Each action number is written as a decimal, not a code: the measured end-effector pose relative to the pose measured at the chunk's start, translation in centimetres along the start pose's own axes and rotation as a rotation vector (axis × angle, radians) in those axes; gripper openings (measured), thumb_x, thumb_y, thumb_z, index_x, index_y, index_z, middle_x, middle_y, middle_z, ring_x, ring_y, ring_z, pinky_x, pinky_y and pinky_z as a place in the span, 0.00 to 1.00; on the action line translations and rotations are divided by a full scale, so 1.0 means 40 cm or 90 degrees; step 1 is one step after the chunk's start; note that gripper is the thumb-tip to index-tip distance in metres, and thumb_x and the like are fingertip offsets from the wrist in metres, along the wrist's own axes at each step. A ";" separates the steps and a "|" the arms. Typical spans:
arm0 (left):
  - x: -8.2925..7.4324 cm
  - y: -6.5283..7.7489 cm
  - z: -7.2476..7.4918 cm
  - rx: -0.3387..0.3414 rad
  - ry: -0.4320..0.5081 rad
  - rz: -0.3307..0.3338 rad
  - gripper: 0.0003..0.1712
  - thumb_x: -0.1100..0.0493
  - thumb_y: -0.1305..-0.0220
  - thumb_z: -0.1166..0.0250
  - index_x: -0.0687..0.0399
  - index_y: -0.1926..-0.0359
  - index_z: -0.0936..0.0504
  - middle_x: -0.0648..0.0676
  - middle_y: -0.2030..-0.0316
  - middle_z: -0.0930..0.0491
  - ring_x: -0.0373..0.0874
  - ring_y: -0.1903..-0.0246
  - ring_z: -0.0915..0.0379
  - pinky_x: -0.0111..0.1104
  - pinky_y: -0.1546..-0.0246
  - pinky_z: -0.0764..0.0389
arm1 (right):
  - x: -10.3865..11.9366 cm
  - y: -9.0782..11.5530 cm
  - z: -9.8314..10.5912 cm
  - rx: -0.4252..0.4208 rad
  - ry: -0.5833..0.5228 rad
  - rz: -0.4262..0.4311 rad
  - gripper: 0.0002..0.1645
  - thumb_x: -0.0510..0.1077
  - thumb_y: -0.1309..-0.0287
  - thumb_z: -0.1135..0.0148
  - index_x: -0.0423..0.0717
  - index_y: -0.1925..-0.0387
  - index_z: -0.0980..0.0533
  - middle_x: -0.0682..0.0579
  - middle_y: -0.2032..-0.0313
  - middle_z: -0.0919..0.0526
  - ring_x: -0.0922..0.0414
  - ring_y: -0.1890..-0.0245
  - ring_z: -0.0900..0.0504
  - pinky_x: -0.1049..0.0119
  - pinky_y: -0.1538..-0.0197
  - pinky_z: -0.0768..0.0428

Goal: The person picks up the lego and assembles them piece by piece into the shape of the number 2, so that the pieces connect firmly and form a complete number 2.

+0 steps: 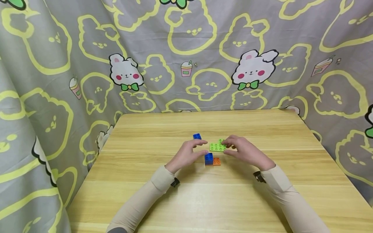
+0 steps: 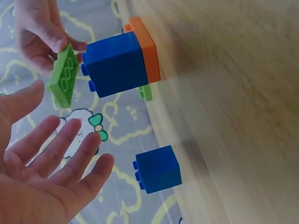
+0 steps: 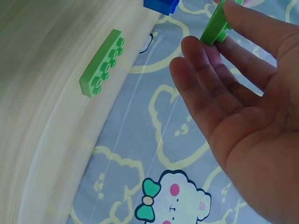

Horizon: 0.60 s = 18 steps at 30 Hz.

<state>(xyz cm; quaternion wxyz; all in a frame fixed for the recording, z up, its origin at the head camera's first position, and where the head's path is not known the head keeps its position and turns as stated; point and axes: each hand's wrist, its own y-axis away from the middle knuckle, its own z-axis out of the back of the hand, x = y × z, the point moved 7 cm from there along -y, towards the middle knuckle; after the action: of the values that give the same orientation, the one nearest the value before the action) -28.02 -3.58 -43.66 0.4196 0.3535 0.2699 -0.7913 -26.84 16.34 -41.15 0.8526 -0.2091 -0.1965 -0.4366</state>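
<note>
Beige sleeves sit nearest the camera, one on each side of the orange plate, ending in two bare hands. Left hand is up and to the left of the orange plate, fingers spread, holding nothing. Right hand is beyond it and to the right, pinching a green plate by one end. That green plate hangs in the air, higher than the orange plate and a bit past it, studs up.

Honestly, the pinch is the worry imo. Only one end is supported, so a bump on the free end could tip or swivel it, and a slack thumb could drop it onto the blue block standing on the left half of the orange plate. The left thumb is close to that block too, so a careless swipe could knock it and probably drag the orange plate along.

Further out, a second green piece lies on the table beyond the orange plate; a low right knuckle could nudge it. Loose blue block stands beyond and left of the orange plate, partly covered by the left fingers in the head view, so it's easy to bump blind.
</note>
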 end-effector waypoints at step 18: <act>-0.008 0.001 -0.005 0.001 -0.020 0.002 0.24 0.50 0.35 0.27 0.53 0.41 0.17 0.50 0.46 0.15 0.50 0.42 0.21 0.50 0.35 0.27 | 0.041 0.002 -0.010 0.012 0.018 0.021 0.19 0.41 0.37 0.28 0.41 0.46 0.17 0.50 0.54 0.16 0.56 0.57 0.16 0.53 0.52 0.15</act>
<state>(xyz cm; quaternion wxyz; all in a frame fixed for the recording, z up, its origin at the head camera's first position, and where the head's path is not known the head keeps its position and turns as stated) -27.78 -3.31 -43.54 0.4246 0.3418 0.2622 -0.7963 -25.84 15.09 -40.64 0.8644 -0.1979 -0.1854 -0.4234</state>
